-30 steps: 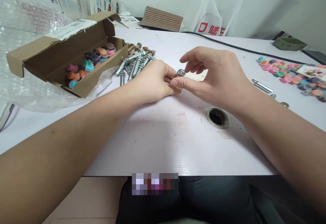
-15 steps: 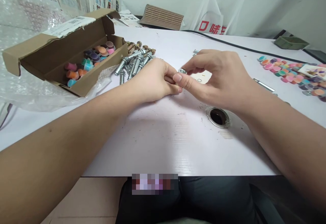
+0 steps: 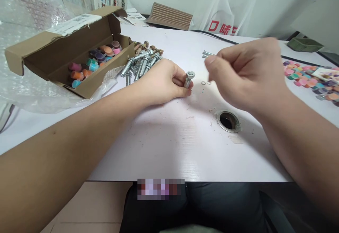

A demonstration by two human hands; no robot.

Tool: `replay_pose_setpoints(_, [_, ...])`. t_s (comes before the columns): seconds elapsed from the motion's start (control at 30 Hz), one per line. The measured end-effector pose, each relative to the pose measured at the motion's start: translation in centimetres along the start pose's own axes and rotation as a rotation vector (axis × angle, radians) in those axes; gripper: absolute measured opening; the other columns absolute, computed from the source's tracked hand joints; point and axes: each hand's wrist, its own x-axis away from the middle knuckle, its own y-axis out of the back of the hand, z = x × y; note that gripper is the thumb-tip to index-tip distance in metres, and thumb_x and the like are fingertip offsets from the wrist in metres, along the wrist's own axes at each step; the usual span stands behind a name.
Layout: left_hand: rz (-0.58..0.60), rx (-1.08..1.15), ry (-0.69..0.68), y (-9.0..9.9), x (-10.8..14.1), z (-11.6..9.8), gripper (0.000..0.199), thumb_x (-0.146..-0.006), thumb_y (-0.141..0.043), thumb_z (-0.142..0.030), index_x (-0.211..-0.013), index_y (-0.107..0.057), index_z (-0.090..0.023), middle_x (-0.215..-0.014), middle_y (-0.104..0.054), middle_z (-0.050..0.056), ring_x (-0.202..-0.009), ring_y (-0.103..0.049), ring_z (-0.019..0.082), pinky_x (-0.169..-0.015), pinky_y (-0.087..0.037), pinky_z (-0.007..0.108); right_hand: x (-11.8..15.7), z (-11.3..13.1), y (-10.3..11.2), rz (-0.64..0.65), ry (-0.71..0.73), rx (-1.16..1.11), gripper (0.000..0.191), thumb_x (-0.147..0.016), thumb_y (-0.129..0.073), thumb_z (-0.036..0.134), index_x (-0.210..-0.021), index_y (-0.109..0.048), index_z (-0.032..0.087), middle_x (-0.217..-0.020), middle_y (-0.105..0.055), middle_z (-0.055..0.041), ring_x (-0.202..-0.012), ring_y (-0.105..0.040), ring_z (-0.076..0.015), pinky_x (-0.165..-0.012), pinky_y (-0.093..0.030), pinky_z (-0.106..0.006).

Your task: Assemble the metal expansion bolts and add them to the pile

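Observation:
My left hand is closed around an expansion bolt, which stands nearly upright at the fingertips with its nut and washer at the top. My right hand hovers apart from it to the right, thumb and fingers drawn together. Whatever those fingers may hold is hidden and slightly blurred. Between the hands, two small metal rings lie on the white table. Beyond the left hand lies a pile of silver and brass-coloured expansion bolts. Past the right fingertips are a few silver bolts.
An open cardboard box with several small coloured pots stands on bubble wrap at left. More coloured pots spread at right. A round cable hole pierces the table near the right forearm. A black cable runs along the back.
My right hand has moved off the bolt's top, to the right and closer to me, leaving the nut exposed. My left hand keeps its hold on the expansion bolt.

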Motion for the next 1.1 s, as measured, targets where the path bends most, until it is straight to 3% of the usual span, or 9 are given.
replay_pose_setpoints(0.1, [-0.01,-0.057,0.013,0.05,-0.01,-0.16,0.005,-0.078,-0.081,-0.018,-0.08,-0.08,-0.014,-0.079,-0.078,0.002,-0.083,-0.071,0.019,-0.079,-0.054,0.031,0.01,-0.34,-0.25,0.141,0.018,-0.041,0.02,-0.096,-0.065,0.029,-0.084,-0.073,0.015,-0.055,-0.051,0.0022,-0.051,-0.036,-0.0067,-0.056,-0.026,-0.029])
replay_pose_setpoints(0.23, [-0.005,-0.049,0.014,0.02,-0.05,-0.29,0.005,-0.078,-0.08,-0.015,-0.083,-0.08,-0.015,-0.08,-0.078,0.001,-0.086,-0.072,0.019,-0.082,-0.056,0.031,0.06,-0.29,-0.28,0.085,-0.014,-0.053,0.058,-0.104,-0.055,0.033,-0.049,-0.046,0.017,-0.045,-0.027,0.0016,-0.048,-0.022,-0.005,-0.054,-0.014,-0.032])
replay_pose_setpoints(0.4, [0.0,-0.057,0.017,-0.01,-0.02,-0.28,0.002,-0.078,-0.081,-0.015,-0.08,-0.08,-0.014,-0.079,-0.078,0.001,-0.083,-0.071,0.018,-0.079,-0.054,0.03,0.21,-0.21,-0.3,0.066,0.056,-0.071,0.018,-0.098,-0.064,0.025,-0.086,-0.073,0.015,-0.056,-0.049,0.0023,-0.052,-0.037,-0.006,-0.055,-0.025,-0.028])
replay_pose_setpoints(0.57, [0.007,-0.018,-0.006,0.13,-0.06,-0.05,0.007,-0.079,-0.081,-0.013,-0.086,-0.082,-0.013,-0.086,-0.081,0.004,-0.087,-0.073,0.018,-0.082,-0.054,0.03,0.32,-0.19,-0.26,-0.023,-0.013,0.001,0.051,-0.101,-0.059,0.025,-0.052,-0.046,0.017,-0.048,-0.031,0.0005,-0.05,-0.026,-0.0063,-0.053,-0.019,-0.03])
replay_pose_setpoints(0.73, [0.002,-0.065,0.028,0.16,-0.02,-0.51,0.006,-0.078,-0.081,-0.015,-0.083,-0.082,-0.013,-0.077,-0.077,0.002,-0.077,-0.068,0.017,-0.075,-0.051,0.029,0.09,-0.45,-0.4,0.146,-0.01,-0.104,0.017,-0.095,-0.067,0.027,-0.1,-0.075,0.013,-0.057,-0.055,0.0021,-0.051,-0.04,-0.0072,-0.055,-0.031,-0.03])
replay_pose_setpoints(0.8, [-0.007,-0.073,0.037,0.13,0.02,-0.71,0.005,-0.076,-0.08,-0.014,-0.081,-0.082,-0.014,-0.076,-0.077,0.001,-0.077,-0.069,0.017,-0.073,-0.051,0.029,0.05,-0.52,-0.37,0.2,-0.011,-0.127,0.025,-0.098,-0.061,0.029,-0.082,-0.072,0.015,-0.052,-0.048,0.0025,-0.048,-0.034,-0.0065,-0.052,-0.026,-0.03])
replay_pose_setpoints(0.9, [-0.01,-0.032,0.052,0.1,0.05,-0.69,0.008,-0.075,-0.08,-0.014,-0.083,-0.082,-0.015,-0.083,-0.081,0.002,-0.083,-0.073,0.019,-0.076,-0.053,0.028,0.12,-0.53,-0.29,0.066,-0.053,-0.147,0.052,-0.101,-0.053,0.028,-0.05,-0.048,0.017,-0.045,-0.027,0.002,-0.046,-0.023,-0.0052,-0.051,-0.016,-0.03])
replay_pose_setpoints(1.03, [0.024,-0.017,0.037,0.24,0.04,-0.31,0.008,-0.078,-0.081,-0.018,-0.085,-0.083,-0.015,-0.087,-0.083,0.001,-0.084,-0.073,0.017,-0.078,-0.053,0.027,0.17,-0.75,-0.54,0.121,-0.09,-0.218,0.024,-0.099,-0.061,0.034,-0.1,-0.075,0.014,-0.055,-0.052,0.0025,-0.048,-0.043,-0.0086,-0.053,-0.033,-0.029])
replay_pose_setpoints(1.1, [0.039,-0.02,0.029,0.35,0.02,-0.16,0.008,-0.079,-0.081,-0.02,-0.085,-0.082,-0.015,-0.087,-0.083,0.001,-0.082,-0.072,0.016,-0.076,-0.051,0.026,0.12,-0.9,-0.65,0.204,-0.047,-0.202,0.024,-0.099,-0.061,0.036,-0.097,-0.074,0.015,-0.057,-0.055,0.0014,-0.05,-0.044,-0.0091,-0.055,-0.034,-0.029])
